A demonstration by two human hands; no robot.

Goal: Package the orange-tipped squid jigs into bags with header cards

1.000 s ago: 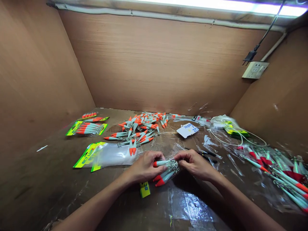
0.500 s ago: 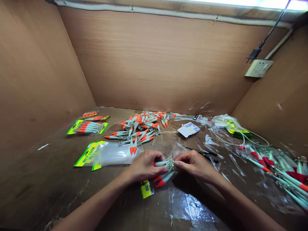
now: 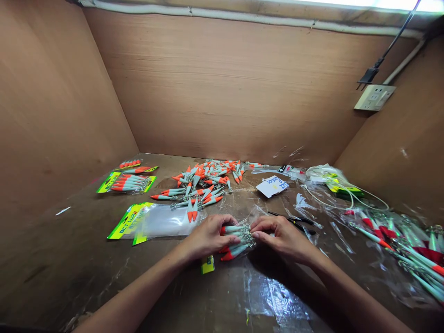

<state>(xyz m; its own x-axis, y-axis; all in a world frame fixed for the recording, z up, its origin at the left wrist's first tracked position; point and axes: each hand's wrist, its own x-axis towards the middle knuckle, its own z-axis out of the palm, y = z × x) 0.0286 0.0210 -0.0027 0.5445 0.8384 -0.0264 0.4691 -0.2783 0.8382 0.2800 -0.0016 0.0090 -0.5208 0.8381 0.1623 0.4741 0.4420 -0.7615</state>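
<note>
Between my hands is a bunch of orange-and-white fishing lures (image 3: 237, 252), their hooks pointing right. My left hand (image 3: 214, 235) is closed around their bodies, thumb across the front. At the hook end, my right hand (image 3: 274, 231) pinches with thumb and fingertips; the hooks and clear plastic there are too small to tell apart. A yellow-green printed bag header (image 3: 208, 264) shows beneath my left hand. Clear packaging bags (image 3: 166, 222) with yellow-green headers lie left of my hands, two lures (image 3: 193, 210) resting on their edge.
A pile of loose lures (image 3: 204, 178) lies at the back. Filled packs (image 3: 128, 182) sit at the left. A white card (image 3: 272, 186), black pliers (image 3: 301, 223) and a white cord (image 3: 367, 203) lie to the right, near more lures (image 3: 416, 259). A socket (image 3: 374, 97) is on the wall.
My left hand and the bunch of lures have shifted slightly up and left, with less of the bag header showing. The right hand stays pinched at the hook end.
</note>
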